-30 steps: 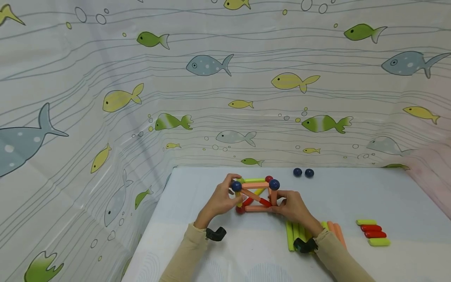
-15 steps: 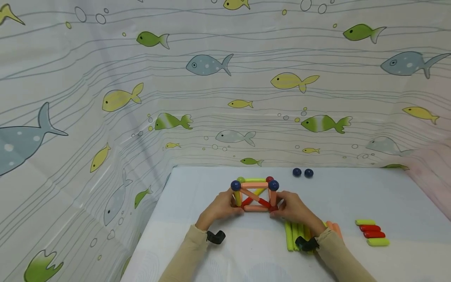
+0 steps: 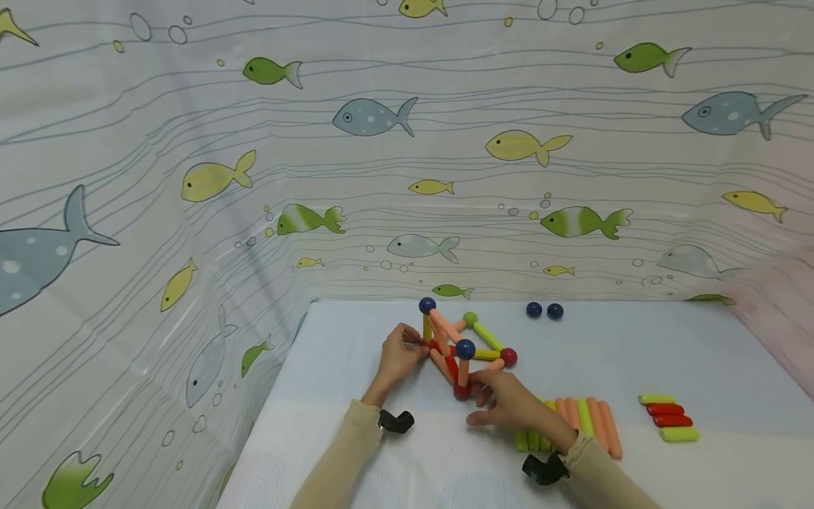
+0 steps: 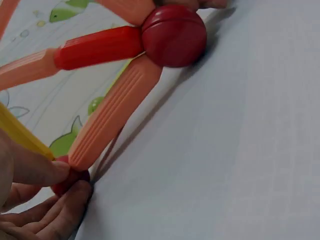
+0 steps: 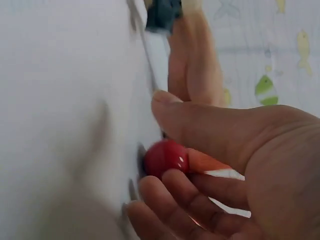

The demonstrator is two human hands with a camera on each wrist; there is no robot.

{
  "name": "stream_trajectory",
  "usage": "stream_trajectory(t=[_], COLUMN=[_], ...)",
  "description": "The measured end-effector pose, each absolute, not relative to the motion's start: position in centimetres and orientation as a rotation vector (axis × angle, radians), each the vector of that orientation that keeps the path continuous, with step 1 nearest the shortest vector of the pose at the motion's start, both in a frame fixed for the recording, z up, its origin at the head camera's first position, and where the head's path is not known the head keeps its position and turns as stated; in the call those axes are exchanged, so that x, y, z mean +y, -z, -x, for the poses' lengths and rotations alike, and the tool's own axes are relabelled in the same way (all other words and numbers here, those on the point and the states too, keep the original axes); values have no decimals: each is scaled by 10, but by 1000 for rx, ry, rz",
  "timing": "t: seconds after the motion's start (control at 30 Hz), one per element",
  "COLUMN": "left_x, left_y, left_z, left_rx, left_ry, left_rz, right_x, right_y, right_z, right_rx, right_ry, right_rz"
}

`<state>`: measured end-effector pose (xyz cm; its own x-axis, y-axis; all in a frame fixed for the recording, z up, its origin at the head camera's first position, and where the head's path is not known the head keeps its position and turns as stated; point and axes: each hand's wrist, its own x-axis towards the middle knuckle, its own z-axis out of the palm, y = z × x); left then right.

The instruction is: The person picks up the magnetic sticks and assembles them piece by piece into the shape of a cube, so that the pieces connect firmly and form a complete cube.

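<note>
Head view: stick-and-ball frame (image 3: pixel 466 346) stands just below center; sheet-white table (image 3: pixel 445 474) under it. Whether every lower ball touches the table, can't tell.
Sleeves: tan left sleeve (image 3: pixel 337 452) and tan right sleeve (image 3: pixel 610 468) come up from the bottom edge. Black wrist device (image 3: pixel 396 422) on the left, a matching one on the right.
Right hand (image 3: pixel 505 399): lower center, at the frame's near corner. Thumb well apart from the fingers, fingers loosely bent. Right wrist view shows near red ball (image 5: pixel 166 159) beyond the fingertips; contact, can't tell.
Near corner: that red ball, orange upright (image 3: pixel 463 372) above it, near blue ball (image 3: pixel 465 349) on top.
Loose sticks: side-by-side row of lime, yellow and orange, lower right of center; orange end stick (image 3: pixel 609 430) rightmost. Right forearm covers part of the row.
Short pieces: four stacked at lower right, lime, red, red, lime; lower lime piece (image 3: pixel 679 435).
Left hand (image 3: pixel 400 357): left of the frame, thumb and finger clamped on left red ball (image 4: pixel 67 176), clear in left wrist view.
Left corner: yellow upright (image 3: pixel 427 327) with far blue ball (image 3: pixel 427 305) on top; orange stick links both blue balls.
Far side: lime stick (image 3: pixel 487 336) between green ball (image 3: pixel 470 320) and right-hand red ball (image 3: pixel 508 356).
Spare balls: two dark blue balls (image 3: pixel 533 309) near the table's back edge.
Backdrop: fish-print sheet (image 3: pixel 483 198) fills the upper part.
</note>
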<state>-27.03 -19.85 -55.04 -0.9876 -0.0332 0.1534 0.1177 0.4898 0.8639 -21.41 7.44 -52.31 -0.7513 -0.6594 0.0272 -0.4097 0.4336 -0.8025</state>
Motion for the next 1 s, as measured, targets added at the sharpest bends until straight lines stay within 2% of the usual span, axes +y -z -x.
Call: stream_trajectory(t=[0.37, 0.47, 0.57, 0.73, 0.87, 1.0], left_x=[-184, -184, -187, -181, -162, -147], left_y=[551, 547, 539, 518, 503, 501], left_z=[286, 284, 275, 245, 221, 214], left_rx=[-2394, -2443, -2456, -2291, -2234, -2219], left_ry=[1845, 1737, 1524, 1336, 1073, 744], left_rz=[-115, -133, -104, 211, 574, 726], right_x=[42, 49, 59, 65, 58, 43], right_y=[529, 522, 512, 503, 503, 502], right_z=[205, 215, 232, 266, 285, 293], right_rx=[2378, 2421, 2559, 2748, 2750, 2736], right_ry=[1276, 1251, 1235, 1097, 963, 869], right_rz=[949, 991, 918, 700, 692, 676])
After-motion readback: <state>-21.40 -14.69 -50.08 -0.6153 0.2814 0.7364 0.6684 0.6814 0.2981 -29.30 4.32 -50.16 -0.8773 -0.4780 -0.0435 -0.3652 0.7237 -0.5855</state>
